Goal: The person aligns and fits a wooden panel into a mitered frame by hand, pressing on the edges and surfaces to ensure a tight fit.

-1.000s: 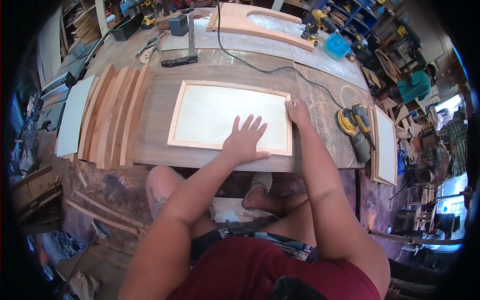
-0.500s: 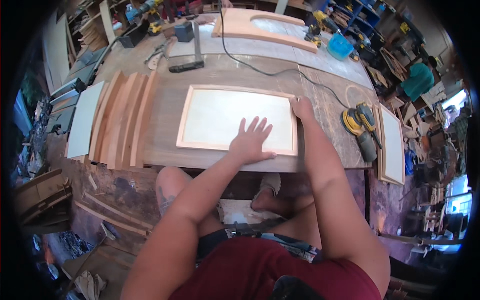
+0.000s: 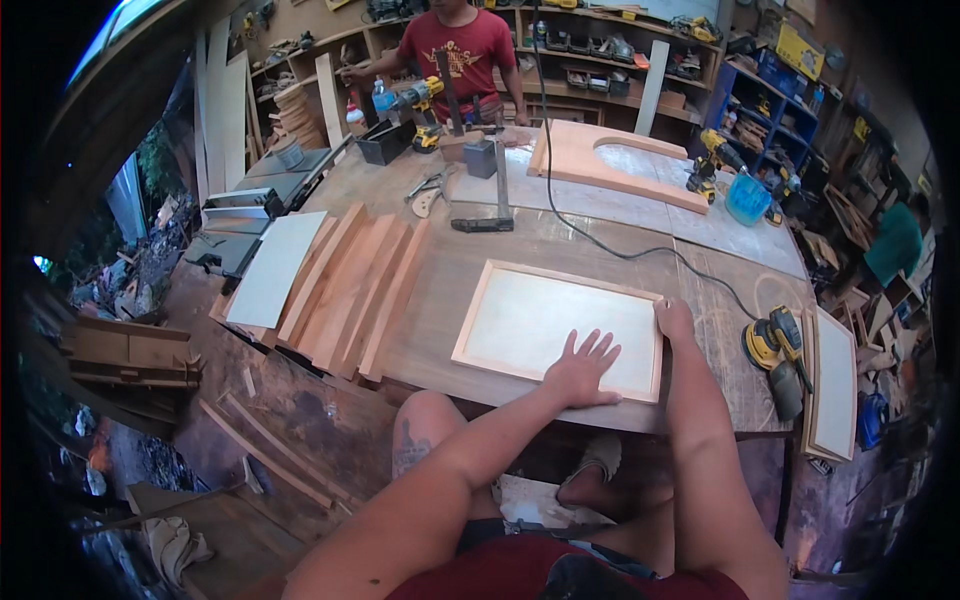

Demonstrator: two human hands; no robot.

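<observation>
A rectangular panel (image 3: pixel 540 310) with a pale, whitish face and a light wooden frame lies flat on the workbench in front of me. My left hand (image 3: pixel 583 372) rests on its face near the close right corner, palm down and fingers spread. At the far right corner, my right hand (image 3: pixel 675 318) is closed around the frame's edge. Its fingertips are partly hidden, so anything small inside them cannot be made out.
To the left lie several wooden boards (image 3: pixel 345 290) and a white panel (image 3: pixel 277 268). A yellow sander (image 3: pixel 770 342) with its cord sits right, near another framed panel (image 3: pixel 832 385). Farther back are a hammer (image 3: pixel 490 220), drills and a cut-out board (image 3: pixel 600 165). A person (image 3: pixel 462 60) in red stands beyond.
The view has tilted up and turned left, bringing the person across the bench and the shelves into sight. Both hands keep nearly the same places on the framed panel.
</observation>
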